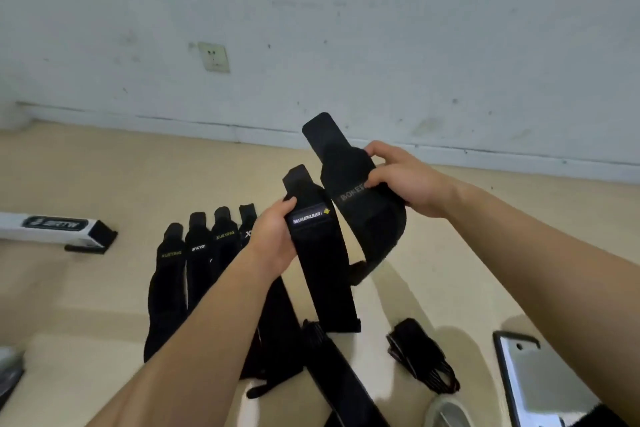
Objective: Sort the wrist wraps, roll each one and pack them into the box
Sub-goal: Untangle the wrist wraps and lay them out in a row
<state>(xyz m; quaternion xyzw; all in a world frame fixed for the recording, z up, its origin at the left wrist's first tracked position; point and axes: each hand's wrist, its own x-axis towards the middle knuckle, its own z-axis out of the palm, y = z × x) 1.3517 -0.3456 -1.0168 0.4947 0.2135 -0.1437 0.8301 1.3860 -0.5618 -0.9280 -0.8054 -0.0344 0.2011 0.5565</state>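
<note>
My left hand (273,236) grips a black wrist wrap with a MANUEKLEAR label (322,253), held upright above the floor, its long tail hanging down. My right hand (405,177) grips a second black wrap with grey lettering (349,177), raised beside the first and curling underneath. Several black wraps with yellow lettering (194,253) lie side by side on the beige floor at left. A white box with a black logo (55,227) lies at far left.
More black wraps lie near my knees: a long strap (332,367) and a bunched wrap (419,354). A phone (540,378) lies at lower right. The wall (346,45) with a socket (214,57) stands close behind.
</note>
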